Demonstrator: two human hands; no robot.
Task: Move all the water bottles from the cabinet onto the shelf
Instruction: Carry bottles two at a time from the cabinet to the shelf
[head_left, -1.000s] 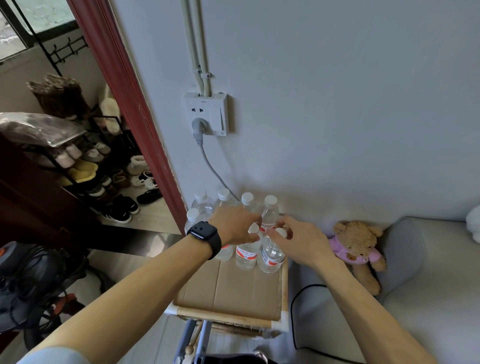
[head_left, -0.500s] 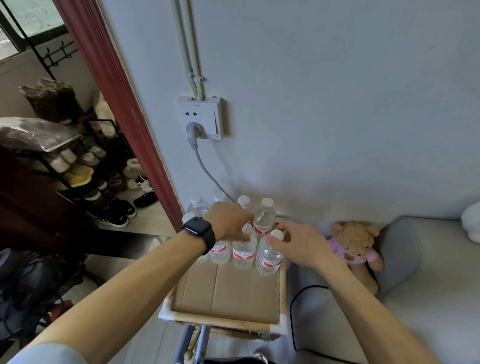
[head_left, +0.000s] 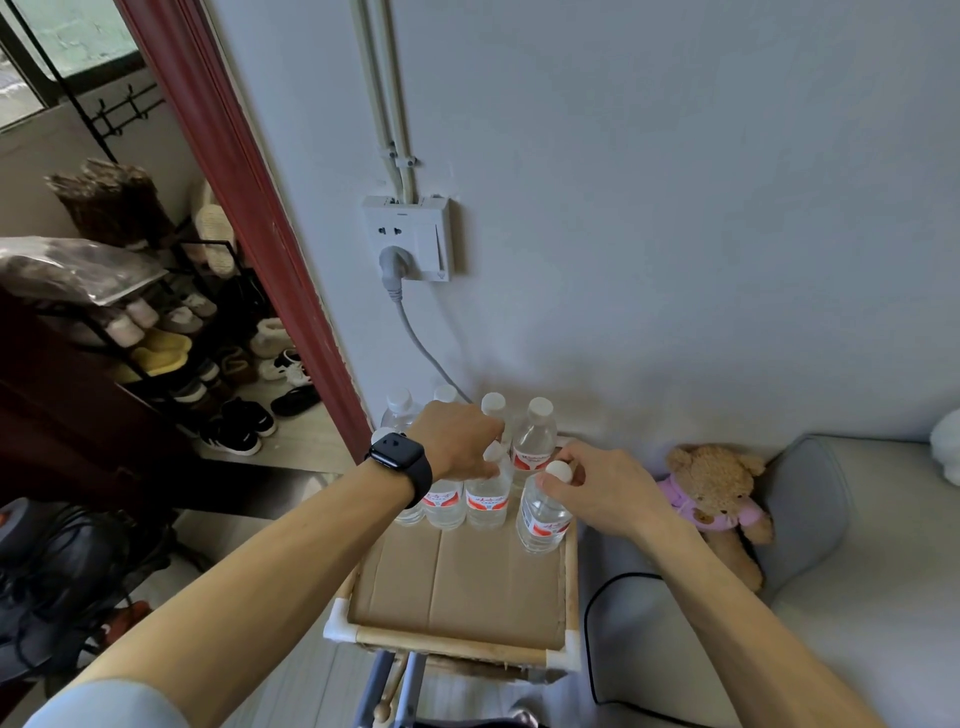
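Several clear water bottles with white caps and red labels stand in a cluster at the back of a small bamboo-framed shelf top (head_left: 457, 642) lined with cardboard. My right hand (head_left: 605, 488) pinches the neck of the front right bottle (head_left: 543, 512), just under its cap. My left hand (head_left: 460, 441), with a black watch on the wrist, curls over the tops of the middle bottles (head_left: 485, 499). What its fingers grip is hidden. Two more bottles (head_left: 532, 439) stand against the wall behind.
A grey cord runs from the wall socket (head_left: 408, 239) down behind the bottles. A teddy bear (head_left: 714, 493) sits on a grey sofa (head_left: 857, 571) to the right. A shoe rack (head_left: 156, 332) and a dark red door frame (head_left: 249, 208) are on the left.
The front right bottle has shifted slightly forward and right of the cluster with my right hand on its neck. My left hand stays over the middle bottles.
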